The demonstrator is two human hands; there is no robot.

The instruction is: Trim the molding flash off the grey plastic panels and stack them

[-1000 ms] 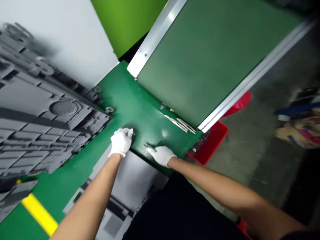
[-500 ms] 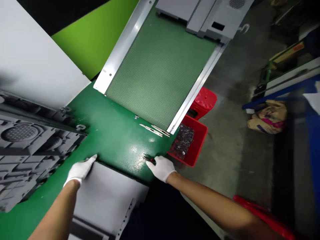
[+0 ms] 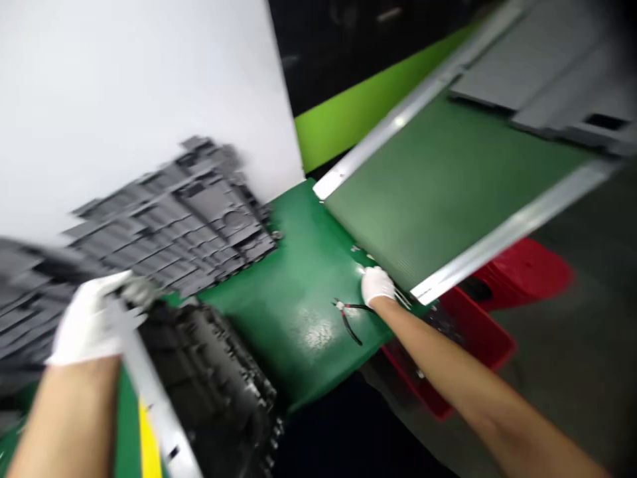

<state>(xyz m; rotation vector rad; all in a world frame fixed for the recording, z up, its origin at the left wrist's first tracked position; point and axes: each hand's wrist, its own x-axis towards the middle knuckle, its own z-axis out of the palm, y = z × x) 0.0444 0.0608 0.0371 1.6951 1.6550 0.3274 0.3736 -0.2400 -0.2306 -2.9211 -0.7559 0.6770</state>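
My left hand [image 3: 88, 322], in a white glove, is closed on the edge of a grey plastic panel [image 3: 213, 372]. The panel is tilted up, its ribbed inner side showing, and blurred. My right hand [image 3: 377, 285], also gloved, lies over slim pointed metal tools [image 3: 402, 297] by the near end of the belt. Its fingertips are hidden, so I cannot tell whether it grips one. Black-and-red nippers [image 3: 343, 311] lie with handles spread on the green tabletop [image 3: 298, 285], just left of that hand.
More grey moulded panels [image 3: 199, 219] lean against a white board [image 3: 149, 99] on the left. A green conveyor belt [image 3: 448, 192] with metal rails runs up to the right. Beside it stand a red bin [image 3: 480, 325] with small dark pieces and a red stool [image 3: 527, 272].
The right hand has let go of the nippers and moved to the slim metal tools. The left hand has lifted and tilted the panel, which lay flat side up. The camera has turned left.
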